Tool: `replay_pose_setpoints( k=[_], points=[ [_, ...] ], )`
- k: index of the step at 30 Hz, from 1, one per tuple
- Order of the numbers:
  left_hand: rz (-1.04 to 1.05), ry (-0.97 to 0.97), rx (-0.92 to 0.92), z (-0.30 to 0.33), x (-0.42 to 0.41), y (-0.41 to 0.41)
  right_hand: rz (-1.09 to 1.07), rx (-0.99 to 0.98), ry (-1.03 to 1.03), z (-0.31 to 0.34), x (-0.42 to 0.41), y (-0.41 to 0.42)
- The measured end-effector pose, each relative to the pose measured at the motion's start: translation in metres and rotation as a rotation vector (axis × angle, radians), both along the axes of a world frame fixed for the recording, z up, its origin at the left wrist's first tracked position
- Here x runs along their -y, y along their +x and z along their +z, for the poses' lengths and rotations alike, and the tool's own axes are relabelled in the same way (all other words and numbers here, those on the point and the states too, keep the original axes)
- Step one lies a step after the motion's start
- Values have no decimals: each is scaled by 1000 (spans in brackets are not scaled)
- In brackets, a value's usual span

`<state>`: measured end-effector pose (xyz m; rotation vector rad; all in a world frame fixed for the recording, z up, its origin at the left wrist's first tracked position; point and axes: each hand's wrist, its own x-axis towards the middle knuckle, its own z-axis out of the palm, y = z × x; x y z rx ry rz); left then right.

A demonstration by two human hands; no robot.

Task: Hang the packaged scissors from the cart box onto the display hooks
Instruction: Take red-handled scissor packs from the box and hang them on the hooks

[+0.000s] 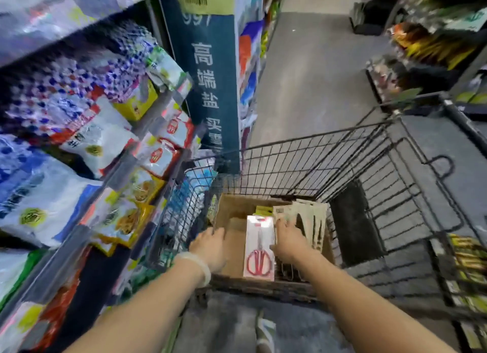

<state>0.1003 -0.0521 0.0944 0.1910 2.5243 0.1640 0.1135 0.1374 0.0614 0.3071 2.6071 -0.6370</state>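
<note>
**Scissors packs in the cart box**

We see an open cardboard box (229, 207) in the wire cart. One white card pack with red-handled scissors (259, 247) lies flat in its middle, handles nearest us. Beige packs (311, 220) stand stacked against the box's right side.

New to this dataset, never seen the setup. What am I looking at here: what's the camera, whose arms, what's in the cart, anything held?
There is no robot. One wide-angle camera sits on a person's head and looks forward and down, so the two bare arms coming in from the bottom edge are the wearer's own. The scene is a shop aisle with stocked shelves on the left. In front stands a wire shopping cart holding an open cardboard box. In the box a white card pack of red-handled scissors lies on top, with a row of further packs standing at the right side. The left hand rests at the box's left edge. The right hand is on the row of packs; whether it grips one is unclear.
</note>
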Motion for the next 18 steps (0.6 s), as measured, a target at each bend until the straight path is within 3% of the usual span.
replay_pose_setpoints(
  k=[8, 15, 18],
  points=[
    [69, 41, 279, -86, -33, -60, 51, 328, -96, -106, -21, -47],
    [185, 65, 439, -144, -50, -83, -153, 571, -280, -163, -15, -56],
    [231, 93, 467, -162, -55, -89, -368, 578, -274, -182, -6, -60]
  ],
)
